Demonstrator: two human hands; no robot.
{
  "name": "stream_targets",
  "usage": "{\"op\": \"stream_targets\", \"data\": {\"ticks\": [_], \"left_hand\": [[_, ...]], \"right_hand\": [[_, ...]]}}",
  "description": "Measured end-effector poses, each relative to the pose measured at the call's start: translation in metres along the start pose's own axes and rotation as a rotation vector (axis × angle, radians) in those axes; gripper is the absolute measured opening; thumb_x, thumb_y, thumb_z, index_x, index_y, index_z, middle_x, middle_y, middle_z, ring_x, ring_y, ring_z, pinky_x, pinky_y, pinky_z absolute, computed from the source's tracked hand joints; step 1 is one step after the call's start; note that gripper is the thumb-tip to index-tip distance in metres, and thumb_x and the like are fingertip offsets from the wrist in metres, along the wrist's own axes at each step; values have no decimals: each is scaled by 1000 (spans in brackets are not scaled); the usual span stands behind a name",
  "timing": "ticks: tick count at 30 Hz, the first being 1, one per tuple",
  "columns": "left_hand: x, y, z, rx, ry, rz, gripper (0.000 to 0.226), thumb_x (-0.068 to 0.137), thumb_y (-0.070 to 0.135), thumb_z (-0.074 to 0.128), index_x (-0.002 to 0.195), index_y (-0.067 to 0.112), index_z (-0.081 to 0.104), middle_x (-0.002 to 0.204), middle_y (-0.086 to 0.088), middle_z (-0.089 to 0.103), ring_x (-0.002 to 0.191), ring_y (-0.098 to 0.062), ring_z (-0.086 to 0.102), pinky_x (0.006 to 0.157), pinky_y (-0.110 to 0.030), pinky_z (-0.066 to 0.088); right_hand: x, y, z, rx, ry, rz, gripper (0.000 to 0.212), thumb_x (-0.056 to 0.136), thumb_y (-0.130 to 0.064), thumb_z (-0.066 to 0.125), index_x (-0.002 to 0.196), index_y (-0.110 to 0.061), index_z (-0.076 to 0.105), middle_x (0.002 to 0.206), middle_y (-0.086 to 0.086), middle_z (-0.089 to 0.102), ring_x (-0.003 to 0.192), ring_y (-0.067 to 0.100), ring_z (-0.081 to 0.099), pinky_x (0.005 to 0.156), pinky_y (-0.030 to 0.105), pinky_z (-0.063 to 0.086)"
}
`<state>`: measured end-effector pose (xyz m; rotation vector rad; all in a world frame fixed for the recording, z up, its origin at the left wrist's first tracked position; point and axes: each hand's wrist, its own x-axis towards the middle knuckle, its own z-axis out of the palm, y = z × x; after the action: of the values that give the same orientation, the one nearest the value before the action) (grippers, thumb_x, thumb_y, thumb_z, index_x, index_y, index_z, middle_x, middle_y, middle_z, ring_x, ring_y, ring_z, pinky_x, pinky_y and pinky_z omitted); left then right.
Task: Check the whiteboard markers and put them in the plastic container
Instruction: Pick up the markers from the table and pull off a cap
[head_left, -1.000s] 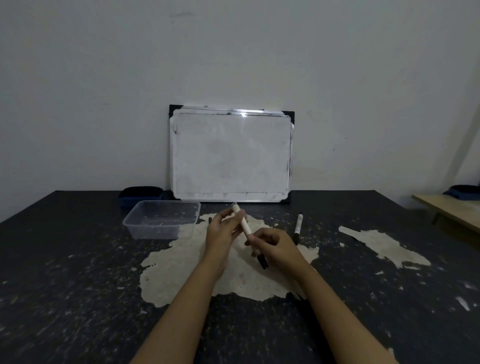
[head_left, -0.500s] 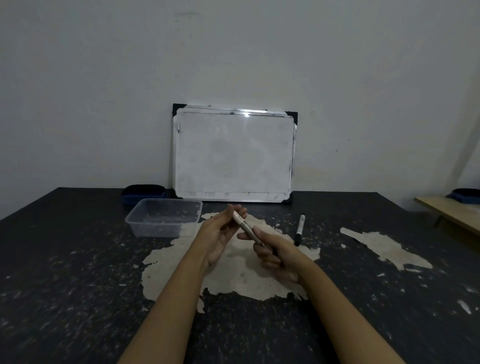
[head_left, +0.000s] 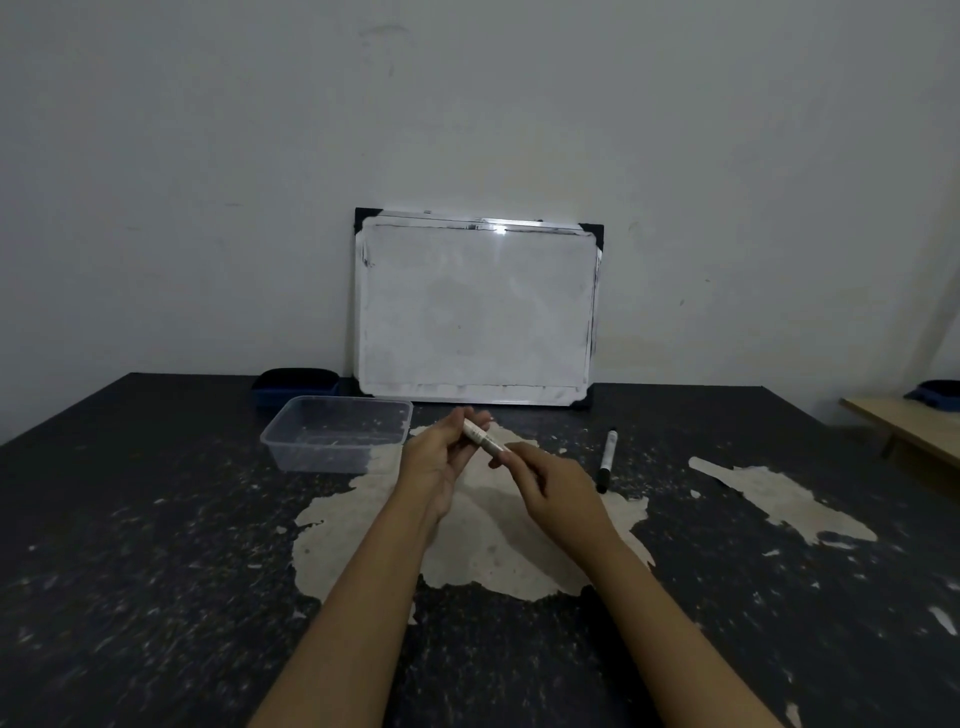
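Fingers of both hands close on one slim white whiteboard marker (head_left: 484, 439), held above the worn black desk (head_left: 156, 545): my left hand (head_left: 441, 467) pinches the far end, my right hand (head_left: 558, 491) wraps the near end. I judge the cap comes off here, so I should pull straight along the barrel and hold the cap in my palm. Behind stands the smudged white rectangular whiteboard (head_left: 475, 312) for a test stroke. Just left waits the clear plastic rectangular container (head_left: 337, 439), apparently holding no markers. A second black-capped marker (head_left: 607, 460) lies to the right.
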<state>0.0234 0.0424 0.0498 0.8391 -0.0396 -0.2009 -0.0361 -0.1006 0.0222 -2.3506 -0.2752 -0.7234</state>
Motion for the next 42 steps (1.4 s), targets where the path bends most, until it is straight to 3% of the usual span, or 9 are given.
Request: {"op": "stream_targets", "data": {"ticks": [5,8,14,16,20,24,31,37,42], "left_hand": [[-3,4,5,-16,20,5,15,97,5,50,87,-2,60,93,-19,68,92,-27,66,91,-38,48],[-5,5,7,2,2,41,15,97,7,51,91,-2,62,93,-18,69,91,-25,67,91,-37,54],[-7,11,-9,59,-265,-13,26,99,16,48,100,-2,66,98,-12,74,93,-18,72,75,-23,59],[-7,15,-12,84,-295,-64,29,100,18,45,103,-1,66,98,-11,75,94,-17,72,75,-23,59],[-6,17,-10,198,-187,-40,25,99,19,48,92,0,63,86,-10,77,94,-22,69,76,-27,57],[-9,13,-3,120,-82,-26,23,100,14,45,84,2,56,85,-14,73,90,-22,67,76,-29,55],[-7,9,6,59,35,-1,21,99,17,50,86,3,59,95,-17,70,94,-27,68,93,-37,51],[-4,31,-8,-44,210,199,17,95,17,56,91,4,65,103,-15,71,93,-19,70,88,-32,56],[-12,11,-14,973,-111,383,15,90,27,64,96,20,76,95,0,72,92,-17,67,77,-20,54]], "right_hand": [[0,-5,-5,-390,108,-158,33,101,-41,40,102,-23,68,56,-11,55,45,6,48,44,20,33],[0,-5,-5,-383,105,-149,30,102,-39,42,101,-24,68,55,-12,50,43,6,43,44,20,34],[-2,-13,-11,1126,-453,658,34,102,-38,43,100,-10,63,58,-3,40,36,5,25,34,18,22],[-2,-13,-13,1266,-545,720,31,102,-38,44,97,-11,59,56,-7,32,35,3,22,31,16,18],[0,-19,-5,684,-428,521,33,103,-45,38,87,-21,54,58,-9,34,43,6,26,39,19,24],[-2,-21,6,48,-198,206,36,105,-39,32,82,-21,53,61,-6,48,54,11,44,59,35,41],[-1,-24,6,-522,-41,3,35,105,-44,28,104,-20,54,67,-7,50,54,16,49,49,33,40],[-2,-9,-2,-550,34,7,29,103,-43,38,105,-22,57,69,-11,51,51,10,48,42,21,32],[-2,22,-8,183,35,267,28,105,-22,38,103,-22,66,78,-5,54,65,8,46,59,26,36]]}}
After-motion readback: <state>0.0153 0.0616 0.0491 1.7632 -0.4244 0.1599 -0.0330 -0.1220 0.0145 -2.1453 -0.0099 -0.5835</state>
